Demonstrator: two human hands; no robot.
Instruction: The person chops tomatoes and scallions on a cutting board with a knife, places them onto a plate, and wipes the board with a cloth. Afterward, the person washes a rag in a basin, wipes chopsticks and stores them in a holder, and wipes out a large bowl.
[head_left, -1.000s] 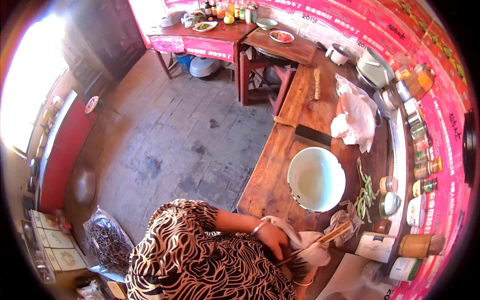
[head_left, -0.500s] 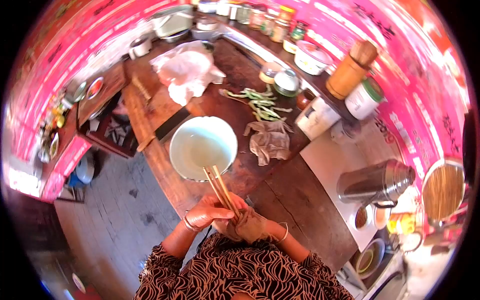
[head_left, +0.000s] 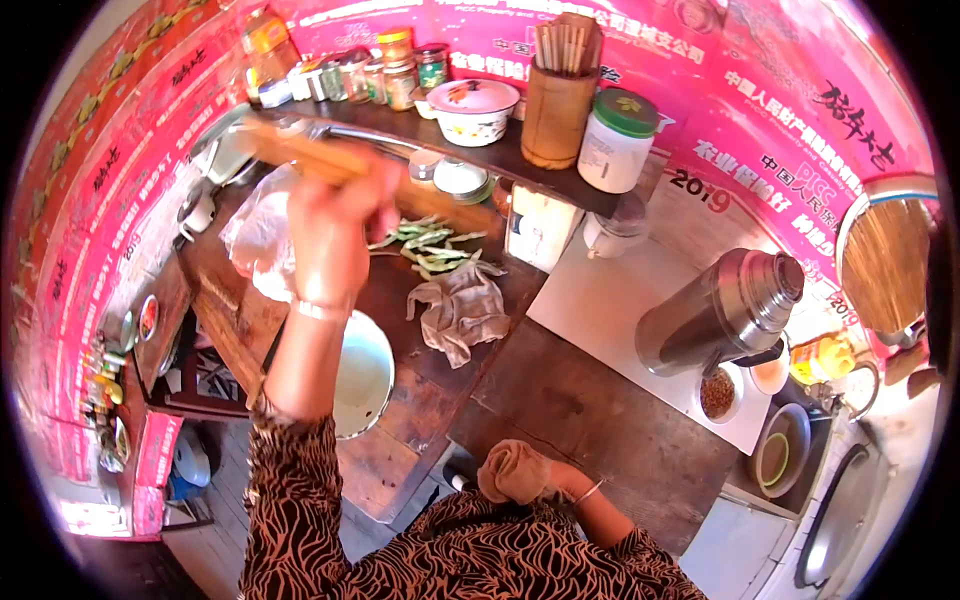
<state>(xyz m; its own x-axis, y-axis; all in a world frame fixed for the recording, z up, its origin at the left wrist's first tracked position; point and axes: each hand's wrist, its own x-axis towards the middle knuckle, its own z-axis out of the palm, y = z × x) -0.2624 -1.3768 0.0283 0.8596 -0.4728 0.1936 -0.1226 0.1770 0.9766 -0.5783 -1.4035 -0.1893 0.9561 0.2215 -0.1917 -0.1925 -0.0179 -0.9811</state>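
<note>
My left hand (head_left: 345, 205) is raised over the table, fingers closed around wooden chopsticks (head_left: 310, 150) that are smeared by motion. Low in front of my body, my right hand (head_left: 550, 480) is closed on a bunched brown cloth (head_left: 513, 472). Beneath my left forearm stands a white enamel basin (head_left: 365, 375), partly hidden by the arm. Green beans (head_left: 430, 245) lie on the table beyond the basin, beside a crumpled grey cloth (head_left: 460, 312). A bamboo holder (head_left: 553, 118) with chopsticks in it stands on the shelf.
On the shelf are a lidded enamel bowl (head_left: 474, 112), a green-lidded jar (head_left: 620, 140) and several spice jars. At right, a metal thermos (head_left: 715, 310) stands on a white board (head_left: 590, 300) near a small bowl (head_left: 718, 393). A white cloth (head_left: 262, 235) lies at left.
My hands have come apart. The left has swung up and forward with the chopsticks; the right stays low with the cloth. My view has shifted to show more of the shelf and wall.
</note>
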